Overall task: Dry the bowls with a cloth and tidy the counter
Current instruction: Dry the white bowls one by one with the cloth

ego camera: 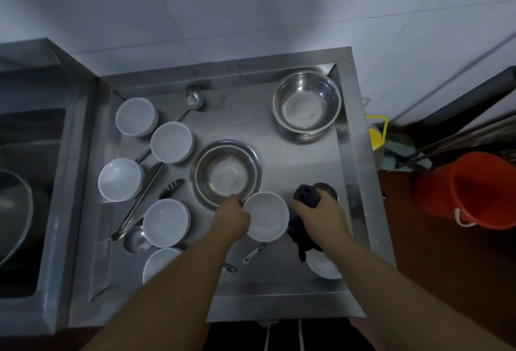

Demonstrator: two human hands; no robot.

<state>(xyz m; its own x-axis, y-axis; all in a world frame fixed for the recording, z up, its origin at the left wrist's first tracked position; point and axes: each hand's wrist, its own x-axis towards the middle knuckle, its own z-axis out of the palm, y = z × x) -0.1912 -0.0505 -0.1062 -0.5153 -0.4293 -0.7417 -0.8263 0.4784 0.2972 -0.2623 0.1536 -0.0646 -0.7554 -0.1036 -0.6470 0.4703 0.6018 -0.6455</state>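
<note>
My left hand [233, 215] grips the left rim of a white bowl [268, 216], held above the steel counter [279, 138]. Just right of that bowl, my right hand [321, 208] grips a dark cloth [307, 195], whose loose end hangs down below the hand. Several more white bowls stand along the counter's left side, among them one at the back [136, 116], one in the middle [120, 179] and one nearer me [166, 222]. Another white bowl [324, 268] sits partly hidden under my right forearm.
Two steel basins stand on the counter, one in the middle [225, 173] and one at the back right [307, 103]. Tongs [139, 200], ladles [192, 98] and small utensils lie among the bowls. A sink [25, 183] is at left, an orange bucket [474, 188] on the floor at right.
</note>
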